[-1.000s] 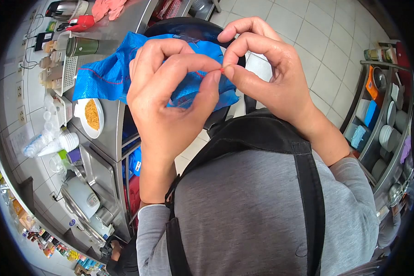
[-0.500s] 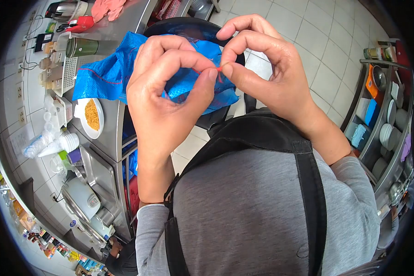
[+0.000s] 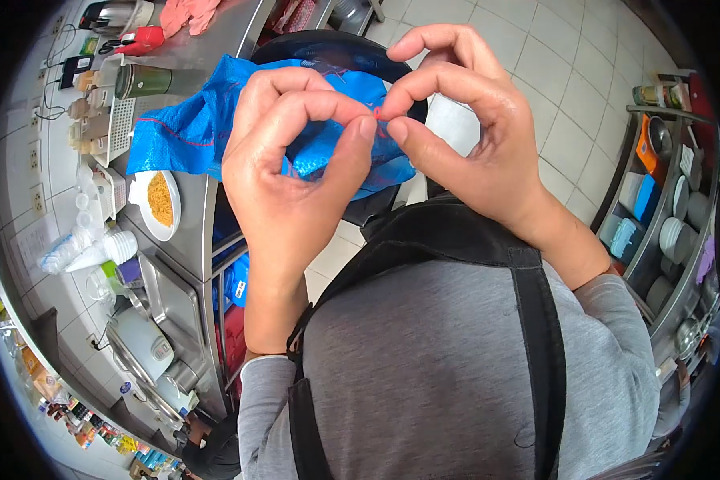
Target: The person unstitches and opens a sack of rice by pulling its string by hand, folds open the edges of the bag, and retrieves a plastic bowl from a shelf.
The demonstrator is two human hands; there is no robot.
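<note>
A small piece of red string (image 3: 378, 113) shows between my two hands, in front of a blue woven plastic sack (image 3: 184, 132) with red stitching. My left hand (image 3: 284, 152) pinches the string between thumb and forefinger, its other fingers curled. Just to the right, my right hand (image 3: 480, 132) has its forefinger tip against the string. Its thumb tip sits a little apart from that forefinger, and the remaining fingers are loosely bent. The sack lies partly over a black round container (image 3: 328, 44) and partly over the steel counter (image 3: 186, 220). Both hands hide the sack's middle.
A white plate (image 3: 166, 230) with orange-brown crumbs (image 3: 160, 200) sits on the counter at left. Near it are a green jar (image 3: 142, 81), stacked white cups (image 3: 120, 247) and a metal tray (image 3: 168, 296). A shelf rack with bowls (image 3: 674, 234) stands at right.
My right thumb has parted from its forefinger and slid back slightly, while that hand rose a little. My left hand keeps its pinch in nearly the same place.
</note>
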